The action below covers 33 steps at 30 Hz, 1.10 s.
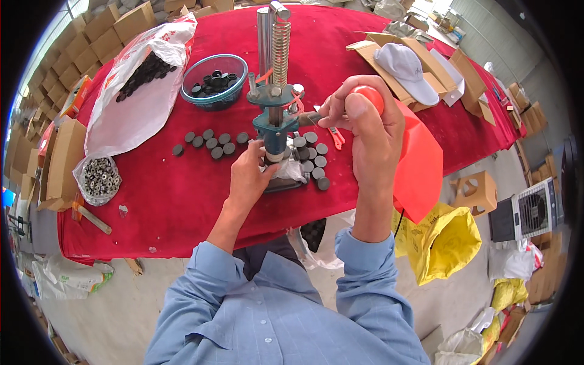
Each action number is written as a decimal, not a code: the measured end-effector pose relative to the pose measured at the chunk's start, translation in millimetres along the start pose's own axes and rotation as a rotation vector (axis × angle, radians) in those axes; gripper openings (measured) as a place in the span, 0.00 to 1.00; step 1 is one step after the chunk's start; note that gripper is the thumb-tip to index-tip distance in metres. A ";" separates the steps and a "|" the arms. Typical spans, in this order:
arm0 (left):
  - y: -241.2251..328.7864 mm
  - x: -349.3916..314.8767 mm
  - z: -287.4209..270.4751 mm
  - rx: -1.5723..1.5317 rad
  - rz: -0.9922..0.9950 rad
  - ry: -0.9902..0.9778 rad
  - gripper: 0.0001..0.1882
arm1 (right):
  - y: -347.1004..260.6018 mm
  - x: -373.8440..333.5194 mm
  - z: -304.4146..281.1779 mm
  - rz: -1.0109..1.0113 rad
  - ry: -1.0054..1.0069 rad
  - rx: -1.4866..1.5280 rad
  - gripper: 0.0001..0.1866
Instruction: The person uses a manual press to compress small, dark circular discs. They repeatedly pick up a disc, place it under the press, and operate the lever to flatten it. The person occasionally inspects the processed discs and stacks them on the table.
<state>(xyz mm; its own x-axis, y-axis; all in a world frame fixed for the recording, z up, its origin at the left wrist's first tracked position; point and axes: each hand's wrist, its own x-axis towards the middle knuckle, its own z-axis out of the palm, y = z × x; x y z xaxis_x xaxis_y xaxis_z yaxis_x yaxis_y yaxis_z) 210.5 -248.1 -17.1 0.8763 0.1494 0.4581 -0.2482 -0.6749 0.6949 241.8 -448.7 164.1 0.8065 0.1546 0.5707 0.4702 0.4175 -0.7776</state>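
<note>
The right hand (377, 137) has its fingers wrapped round a red knob (368, 97), which looks like the end of the arm of the blue-green hand press (275, 126). The left hand (245, 176) is low down at the press, with its fingers bent close round the pale tip (275, 157). I cannot tell if they hold a small part there, as the hand and tip hide the spot. The press stands on the bench (164, 204), just by the left fingers and to the left of the right fingers. Crumpled clear plastic (291, 170) lies just right of the left thumb. Grey round caps (319, 161) sit past it, between the two hands, and more grey caps (216, 152) lie left of the left fingers. I think the big danger is a pinch: if the knob gets pulled with the left fingers under the tip, they could be squashed. A part put in crooked might slip or crack. The loose plastic might also get caught under the tip, so a part would not sit flat.
</note>
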 end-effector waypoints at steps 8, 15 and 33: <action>-2.7 5.9 5.1 0.012 -0.002 -0.012 0.35 | 6.3 -17.0 -3.5 -0.113 0.008 -0.041 0.12; -42.5 28.4 -32.7 0.038 0.127 0.041 0.18 | 57.7 -117.4 -28.2 -0.341 -0.025 -0.056 0.19; -78.6 25.9 -23.7 0.230 0.154 0.157 0.15 | 66.2 -145.3 -22.6 -0.241 0.093 -0.082 0.20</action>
<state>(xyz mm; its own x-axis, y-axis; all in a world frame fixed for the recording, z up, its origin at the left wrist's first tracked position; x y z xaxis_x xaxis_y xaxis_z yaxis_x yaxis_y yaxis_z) 243.0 -174.1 -46.8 0.7565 0.1308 0.6408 -0.2574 -0.8411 0.4756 163.9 -463.8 23.8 0.6952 -0.0249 0.7184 0.6772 0.3581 -0.6428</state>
